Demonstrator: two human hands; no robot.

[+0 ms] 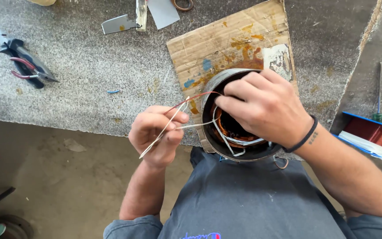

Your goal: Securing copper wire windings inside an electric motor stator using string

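My left grip (158,135) is closed on a bundle of thin wire leads (173,117), pinched between thumb and curled fingers. The leads are pale, with one red strand among them. They pass through the grip at a slant, their free ends poking out below and to the left of my hand, and the other ends run right into the motor stator (239,132).

The stator is a round metal housing with copper windings and white sleeving visible inside its bore. It stands upright at the near edge of the desk (89,66), just beside my left grip and not touching it, and it sits on a stained piece of cardboard (226,40).

My right grip (261,106) lies over the top of the stator, fingers bent down over its far rim and reaching into the bore. It covers that part, so I cannot tell whether the fingertips are clamped on anything. A dark band sits on that wrist.

Elsewhere on the desk: red-handled pliers (25,66) near the left edge, and a flat metal blade (118,23) at the far edge. A spool of copper wire (370,132) with blue flanges sits off to the right.
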